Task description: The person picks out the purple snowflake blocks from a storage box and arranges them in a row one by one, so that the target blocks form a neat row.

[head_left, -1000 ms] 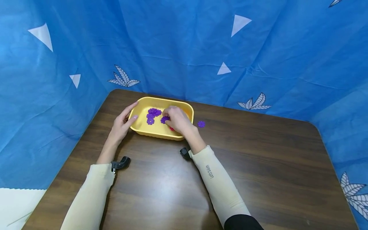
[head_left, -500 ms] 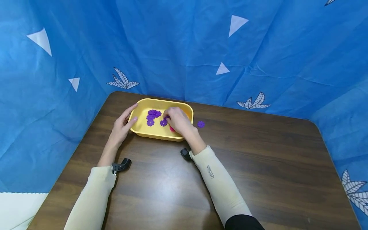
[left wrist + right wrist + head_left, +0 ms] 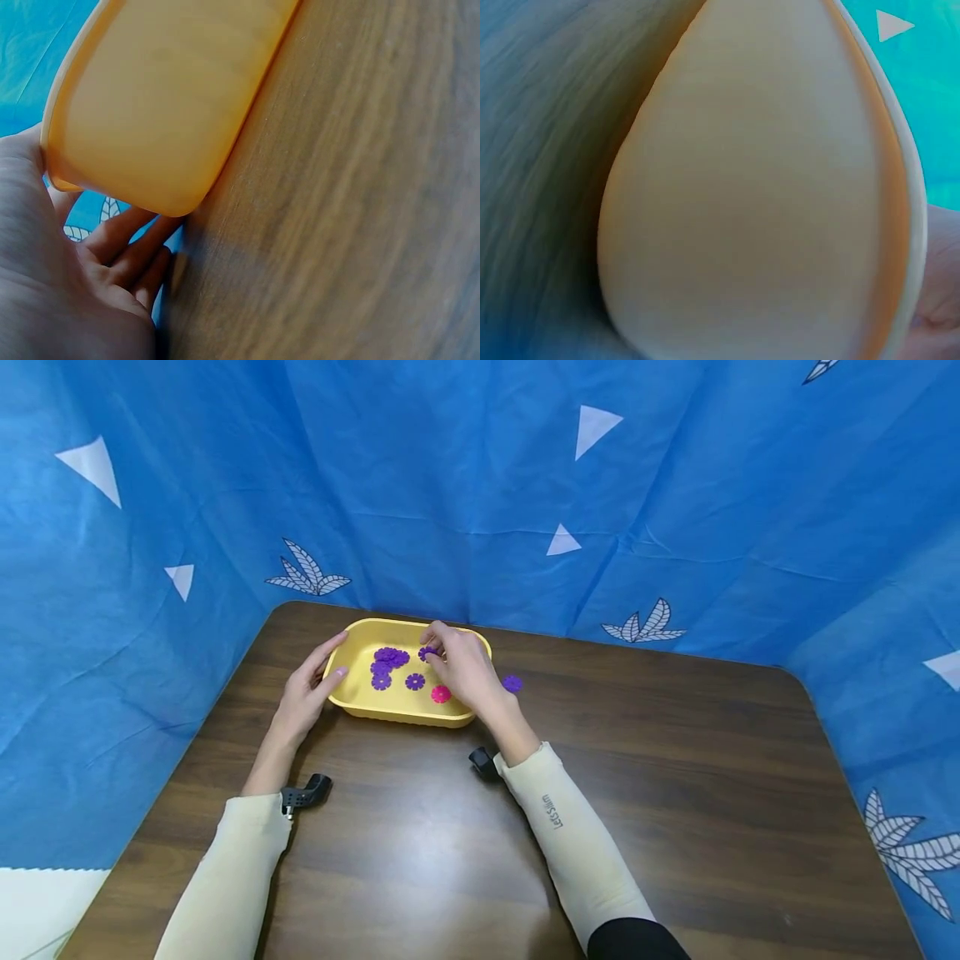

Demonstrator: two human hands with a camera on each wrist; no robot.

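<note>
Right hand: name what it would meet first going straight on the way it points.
Past the purple piece at its fingertips, the right hand would probably meet the far side of the yellow tray, though its height above that is unclear.

Tray (image 3: pixel 397 716) on table (image 3: pixel 675 793), curtain (image 3: pixel 412 460) behind; discs (image 3: pixel 382 681) in tray, lone disc (image 3: pixel 512 684) to its right.

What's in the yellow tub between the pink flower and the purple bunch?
One single purple flower lies between the pink flower and the purple bunch; the head view shows it.
</note>
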